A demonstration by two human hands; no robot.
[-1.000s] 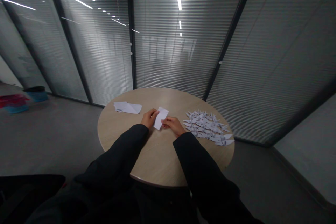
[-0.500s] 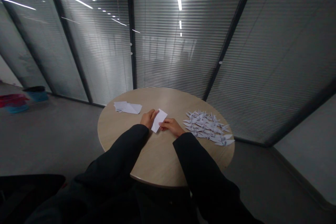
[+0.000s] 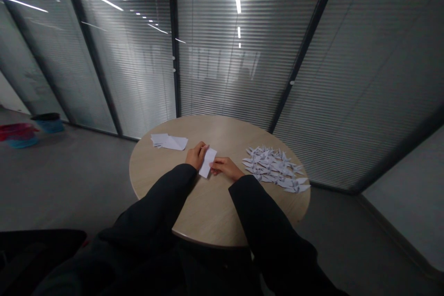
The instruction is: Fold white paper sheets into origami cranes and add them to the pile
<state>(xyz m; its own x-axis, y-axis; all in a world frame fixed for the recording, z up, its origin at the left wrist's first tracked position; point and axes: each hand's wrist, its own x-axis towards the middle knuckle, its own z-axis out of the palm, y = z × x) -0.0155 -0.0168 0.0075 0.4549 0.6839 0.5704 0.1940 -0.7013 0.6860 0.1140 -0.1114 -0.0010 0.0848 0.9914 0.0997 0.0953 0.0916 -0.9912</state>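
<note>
left hand (image 3: 197, 156) and right hand (image 3: 225, 168) pinch a paper slip (image 3: 207, 163), fingers clamped together on it; a blue bin (image 3: 47, 126) stands on the floor (image 3: 76, 185), contents hidden.

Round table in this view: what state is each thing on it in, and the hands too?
White paper slip, held between both hands, looks unfolded.
Left hand, gripping the slip's left edge.
Right hand, fingertips pressed to the slip's right edge.
Paper rectangles, lying in a loose, fanned stack.
Origami cranes, folded, lying in a spread heap.
</note>
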